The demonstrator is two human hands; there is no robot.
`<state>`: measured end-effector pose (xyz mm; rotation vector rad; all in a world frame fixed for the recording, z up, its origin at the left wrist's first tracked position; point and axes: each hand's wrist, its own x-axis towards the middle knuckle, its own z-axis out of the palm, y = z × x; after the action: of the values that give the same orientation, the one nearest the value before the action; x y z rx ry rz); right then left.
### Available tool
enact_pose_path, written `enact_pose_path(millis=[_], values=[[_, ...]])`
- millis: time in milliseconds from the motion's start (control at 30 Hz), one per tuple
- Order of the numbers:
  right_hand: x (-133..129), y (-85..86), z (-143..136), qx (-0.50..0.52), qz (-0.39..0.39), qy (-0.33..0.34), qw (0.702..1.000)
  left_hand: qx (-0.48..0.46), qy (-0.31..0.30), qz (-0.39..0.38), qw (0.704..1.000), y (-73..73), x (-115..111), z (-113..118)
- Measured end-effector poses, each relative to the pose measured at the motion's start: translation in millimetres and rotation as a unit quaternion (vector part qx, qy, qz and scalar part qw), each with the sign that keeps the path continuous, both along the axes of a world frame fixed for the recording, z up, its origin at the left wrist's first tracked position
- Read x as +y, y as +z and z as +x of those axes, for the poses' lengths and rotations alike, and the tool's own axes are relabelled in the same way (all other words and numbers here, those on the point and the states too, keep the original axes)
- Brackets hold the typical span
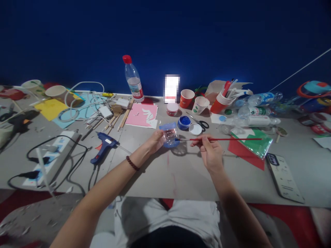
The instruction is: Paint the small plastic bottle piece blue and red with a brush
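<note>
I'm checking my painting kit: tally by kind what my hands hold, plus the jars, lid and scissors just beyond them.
Brush: 1, right hand
Plastic piece: 1, left hand
Jars: 2
Lid: 1
Scissors: 1
Total: 6

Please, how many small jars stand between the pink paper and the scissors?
2: the open blue paint jar beside the scissors, and the closed jar farther back, to its left.

Glue gun [104, 144] nr pwr strip [62, 150] on L, phone [286, 179] on R, red-capped btl [134, 82] at back.
</note>
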<state>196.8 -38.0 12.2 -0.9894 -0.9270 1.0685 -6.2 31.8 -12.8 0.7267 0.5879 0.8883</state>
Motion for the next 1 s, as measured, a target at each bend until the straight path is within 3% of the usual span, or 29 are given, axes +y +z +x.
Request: enact_pose_path(millis=[267, 433, 733, 1000], values=[[-6, -7.8, 2, -0.086, 0.019, -0.008, 0.996, 0.012, 0.055, -0.034, 0.998, 0.3, 2, 4], [-8, -1.9, -2, -0.143, 0.023, -0.027, 0.989, 0.023, 0.067, -0.033, 0.997, -3.6, 3, 3], [-9, 7.3, -4, -0.189, 0.033, -0.072, 0.979, 0.036, 0.072, -0.05, 0.996, -9.3, 6, 3], [-10, 2.4, 1, -0.235, 0.043, -0.134, 0.962, 0.026, 0.073, -0.047, 0.996, -10.9, 6, 2]])
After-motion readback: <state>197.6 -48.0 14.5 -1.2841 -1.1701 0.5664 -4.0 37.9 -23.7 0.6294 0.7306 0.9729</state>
